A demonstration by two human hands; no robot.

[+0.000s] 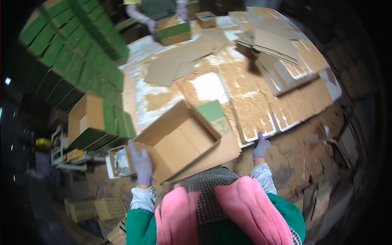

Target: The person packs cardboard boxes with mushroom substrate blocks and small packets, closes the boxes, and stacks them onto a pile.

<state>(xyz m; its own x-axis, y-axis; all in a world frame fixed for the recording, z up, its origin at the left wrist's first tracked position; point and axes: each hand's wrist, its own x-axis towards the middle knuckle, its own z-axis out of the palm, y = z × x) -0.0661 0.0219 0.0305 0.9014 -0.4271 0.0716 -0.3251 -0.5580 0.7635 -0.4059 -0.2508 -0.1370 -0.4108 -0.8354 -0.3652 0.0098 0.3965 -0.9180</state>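
Observation:
An open, empty-looking brown cardboard box point(179, 136) lies tilted in front of me, on a stack of flat cardboard pieces point(216, 153) at the table's near edge. My left hand point(143, 165), in a lavender glove, is at the box's left end with fingers stretched out; whether it touches the box is unclear. My right hand point(261, 148), gloved alike, is at the table's near edge, right of the stack. Its index finger points forward and the other fingers curl by something small and dark, too blurred to name. A green-printed cardboard piece point(214, 112) shows behind the box.
Brown granular material point(245, 108) covers much of the table. Flat cardboard sheets point(275, 43) rest on a box at the far right. Green boxes point(69, 61) are stacked high at left. Across the table, another person's gloved hands hold a green box point(174, 33). A small box of packets point(121, 162) stands left.

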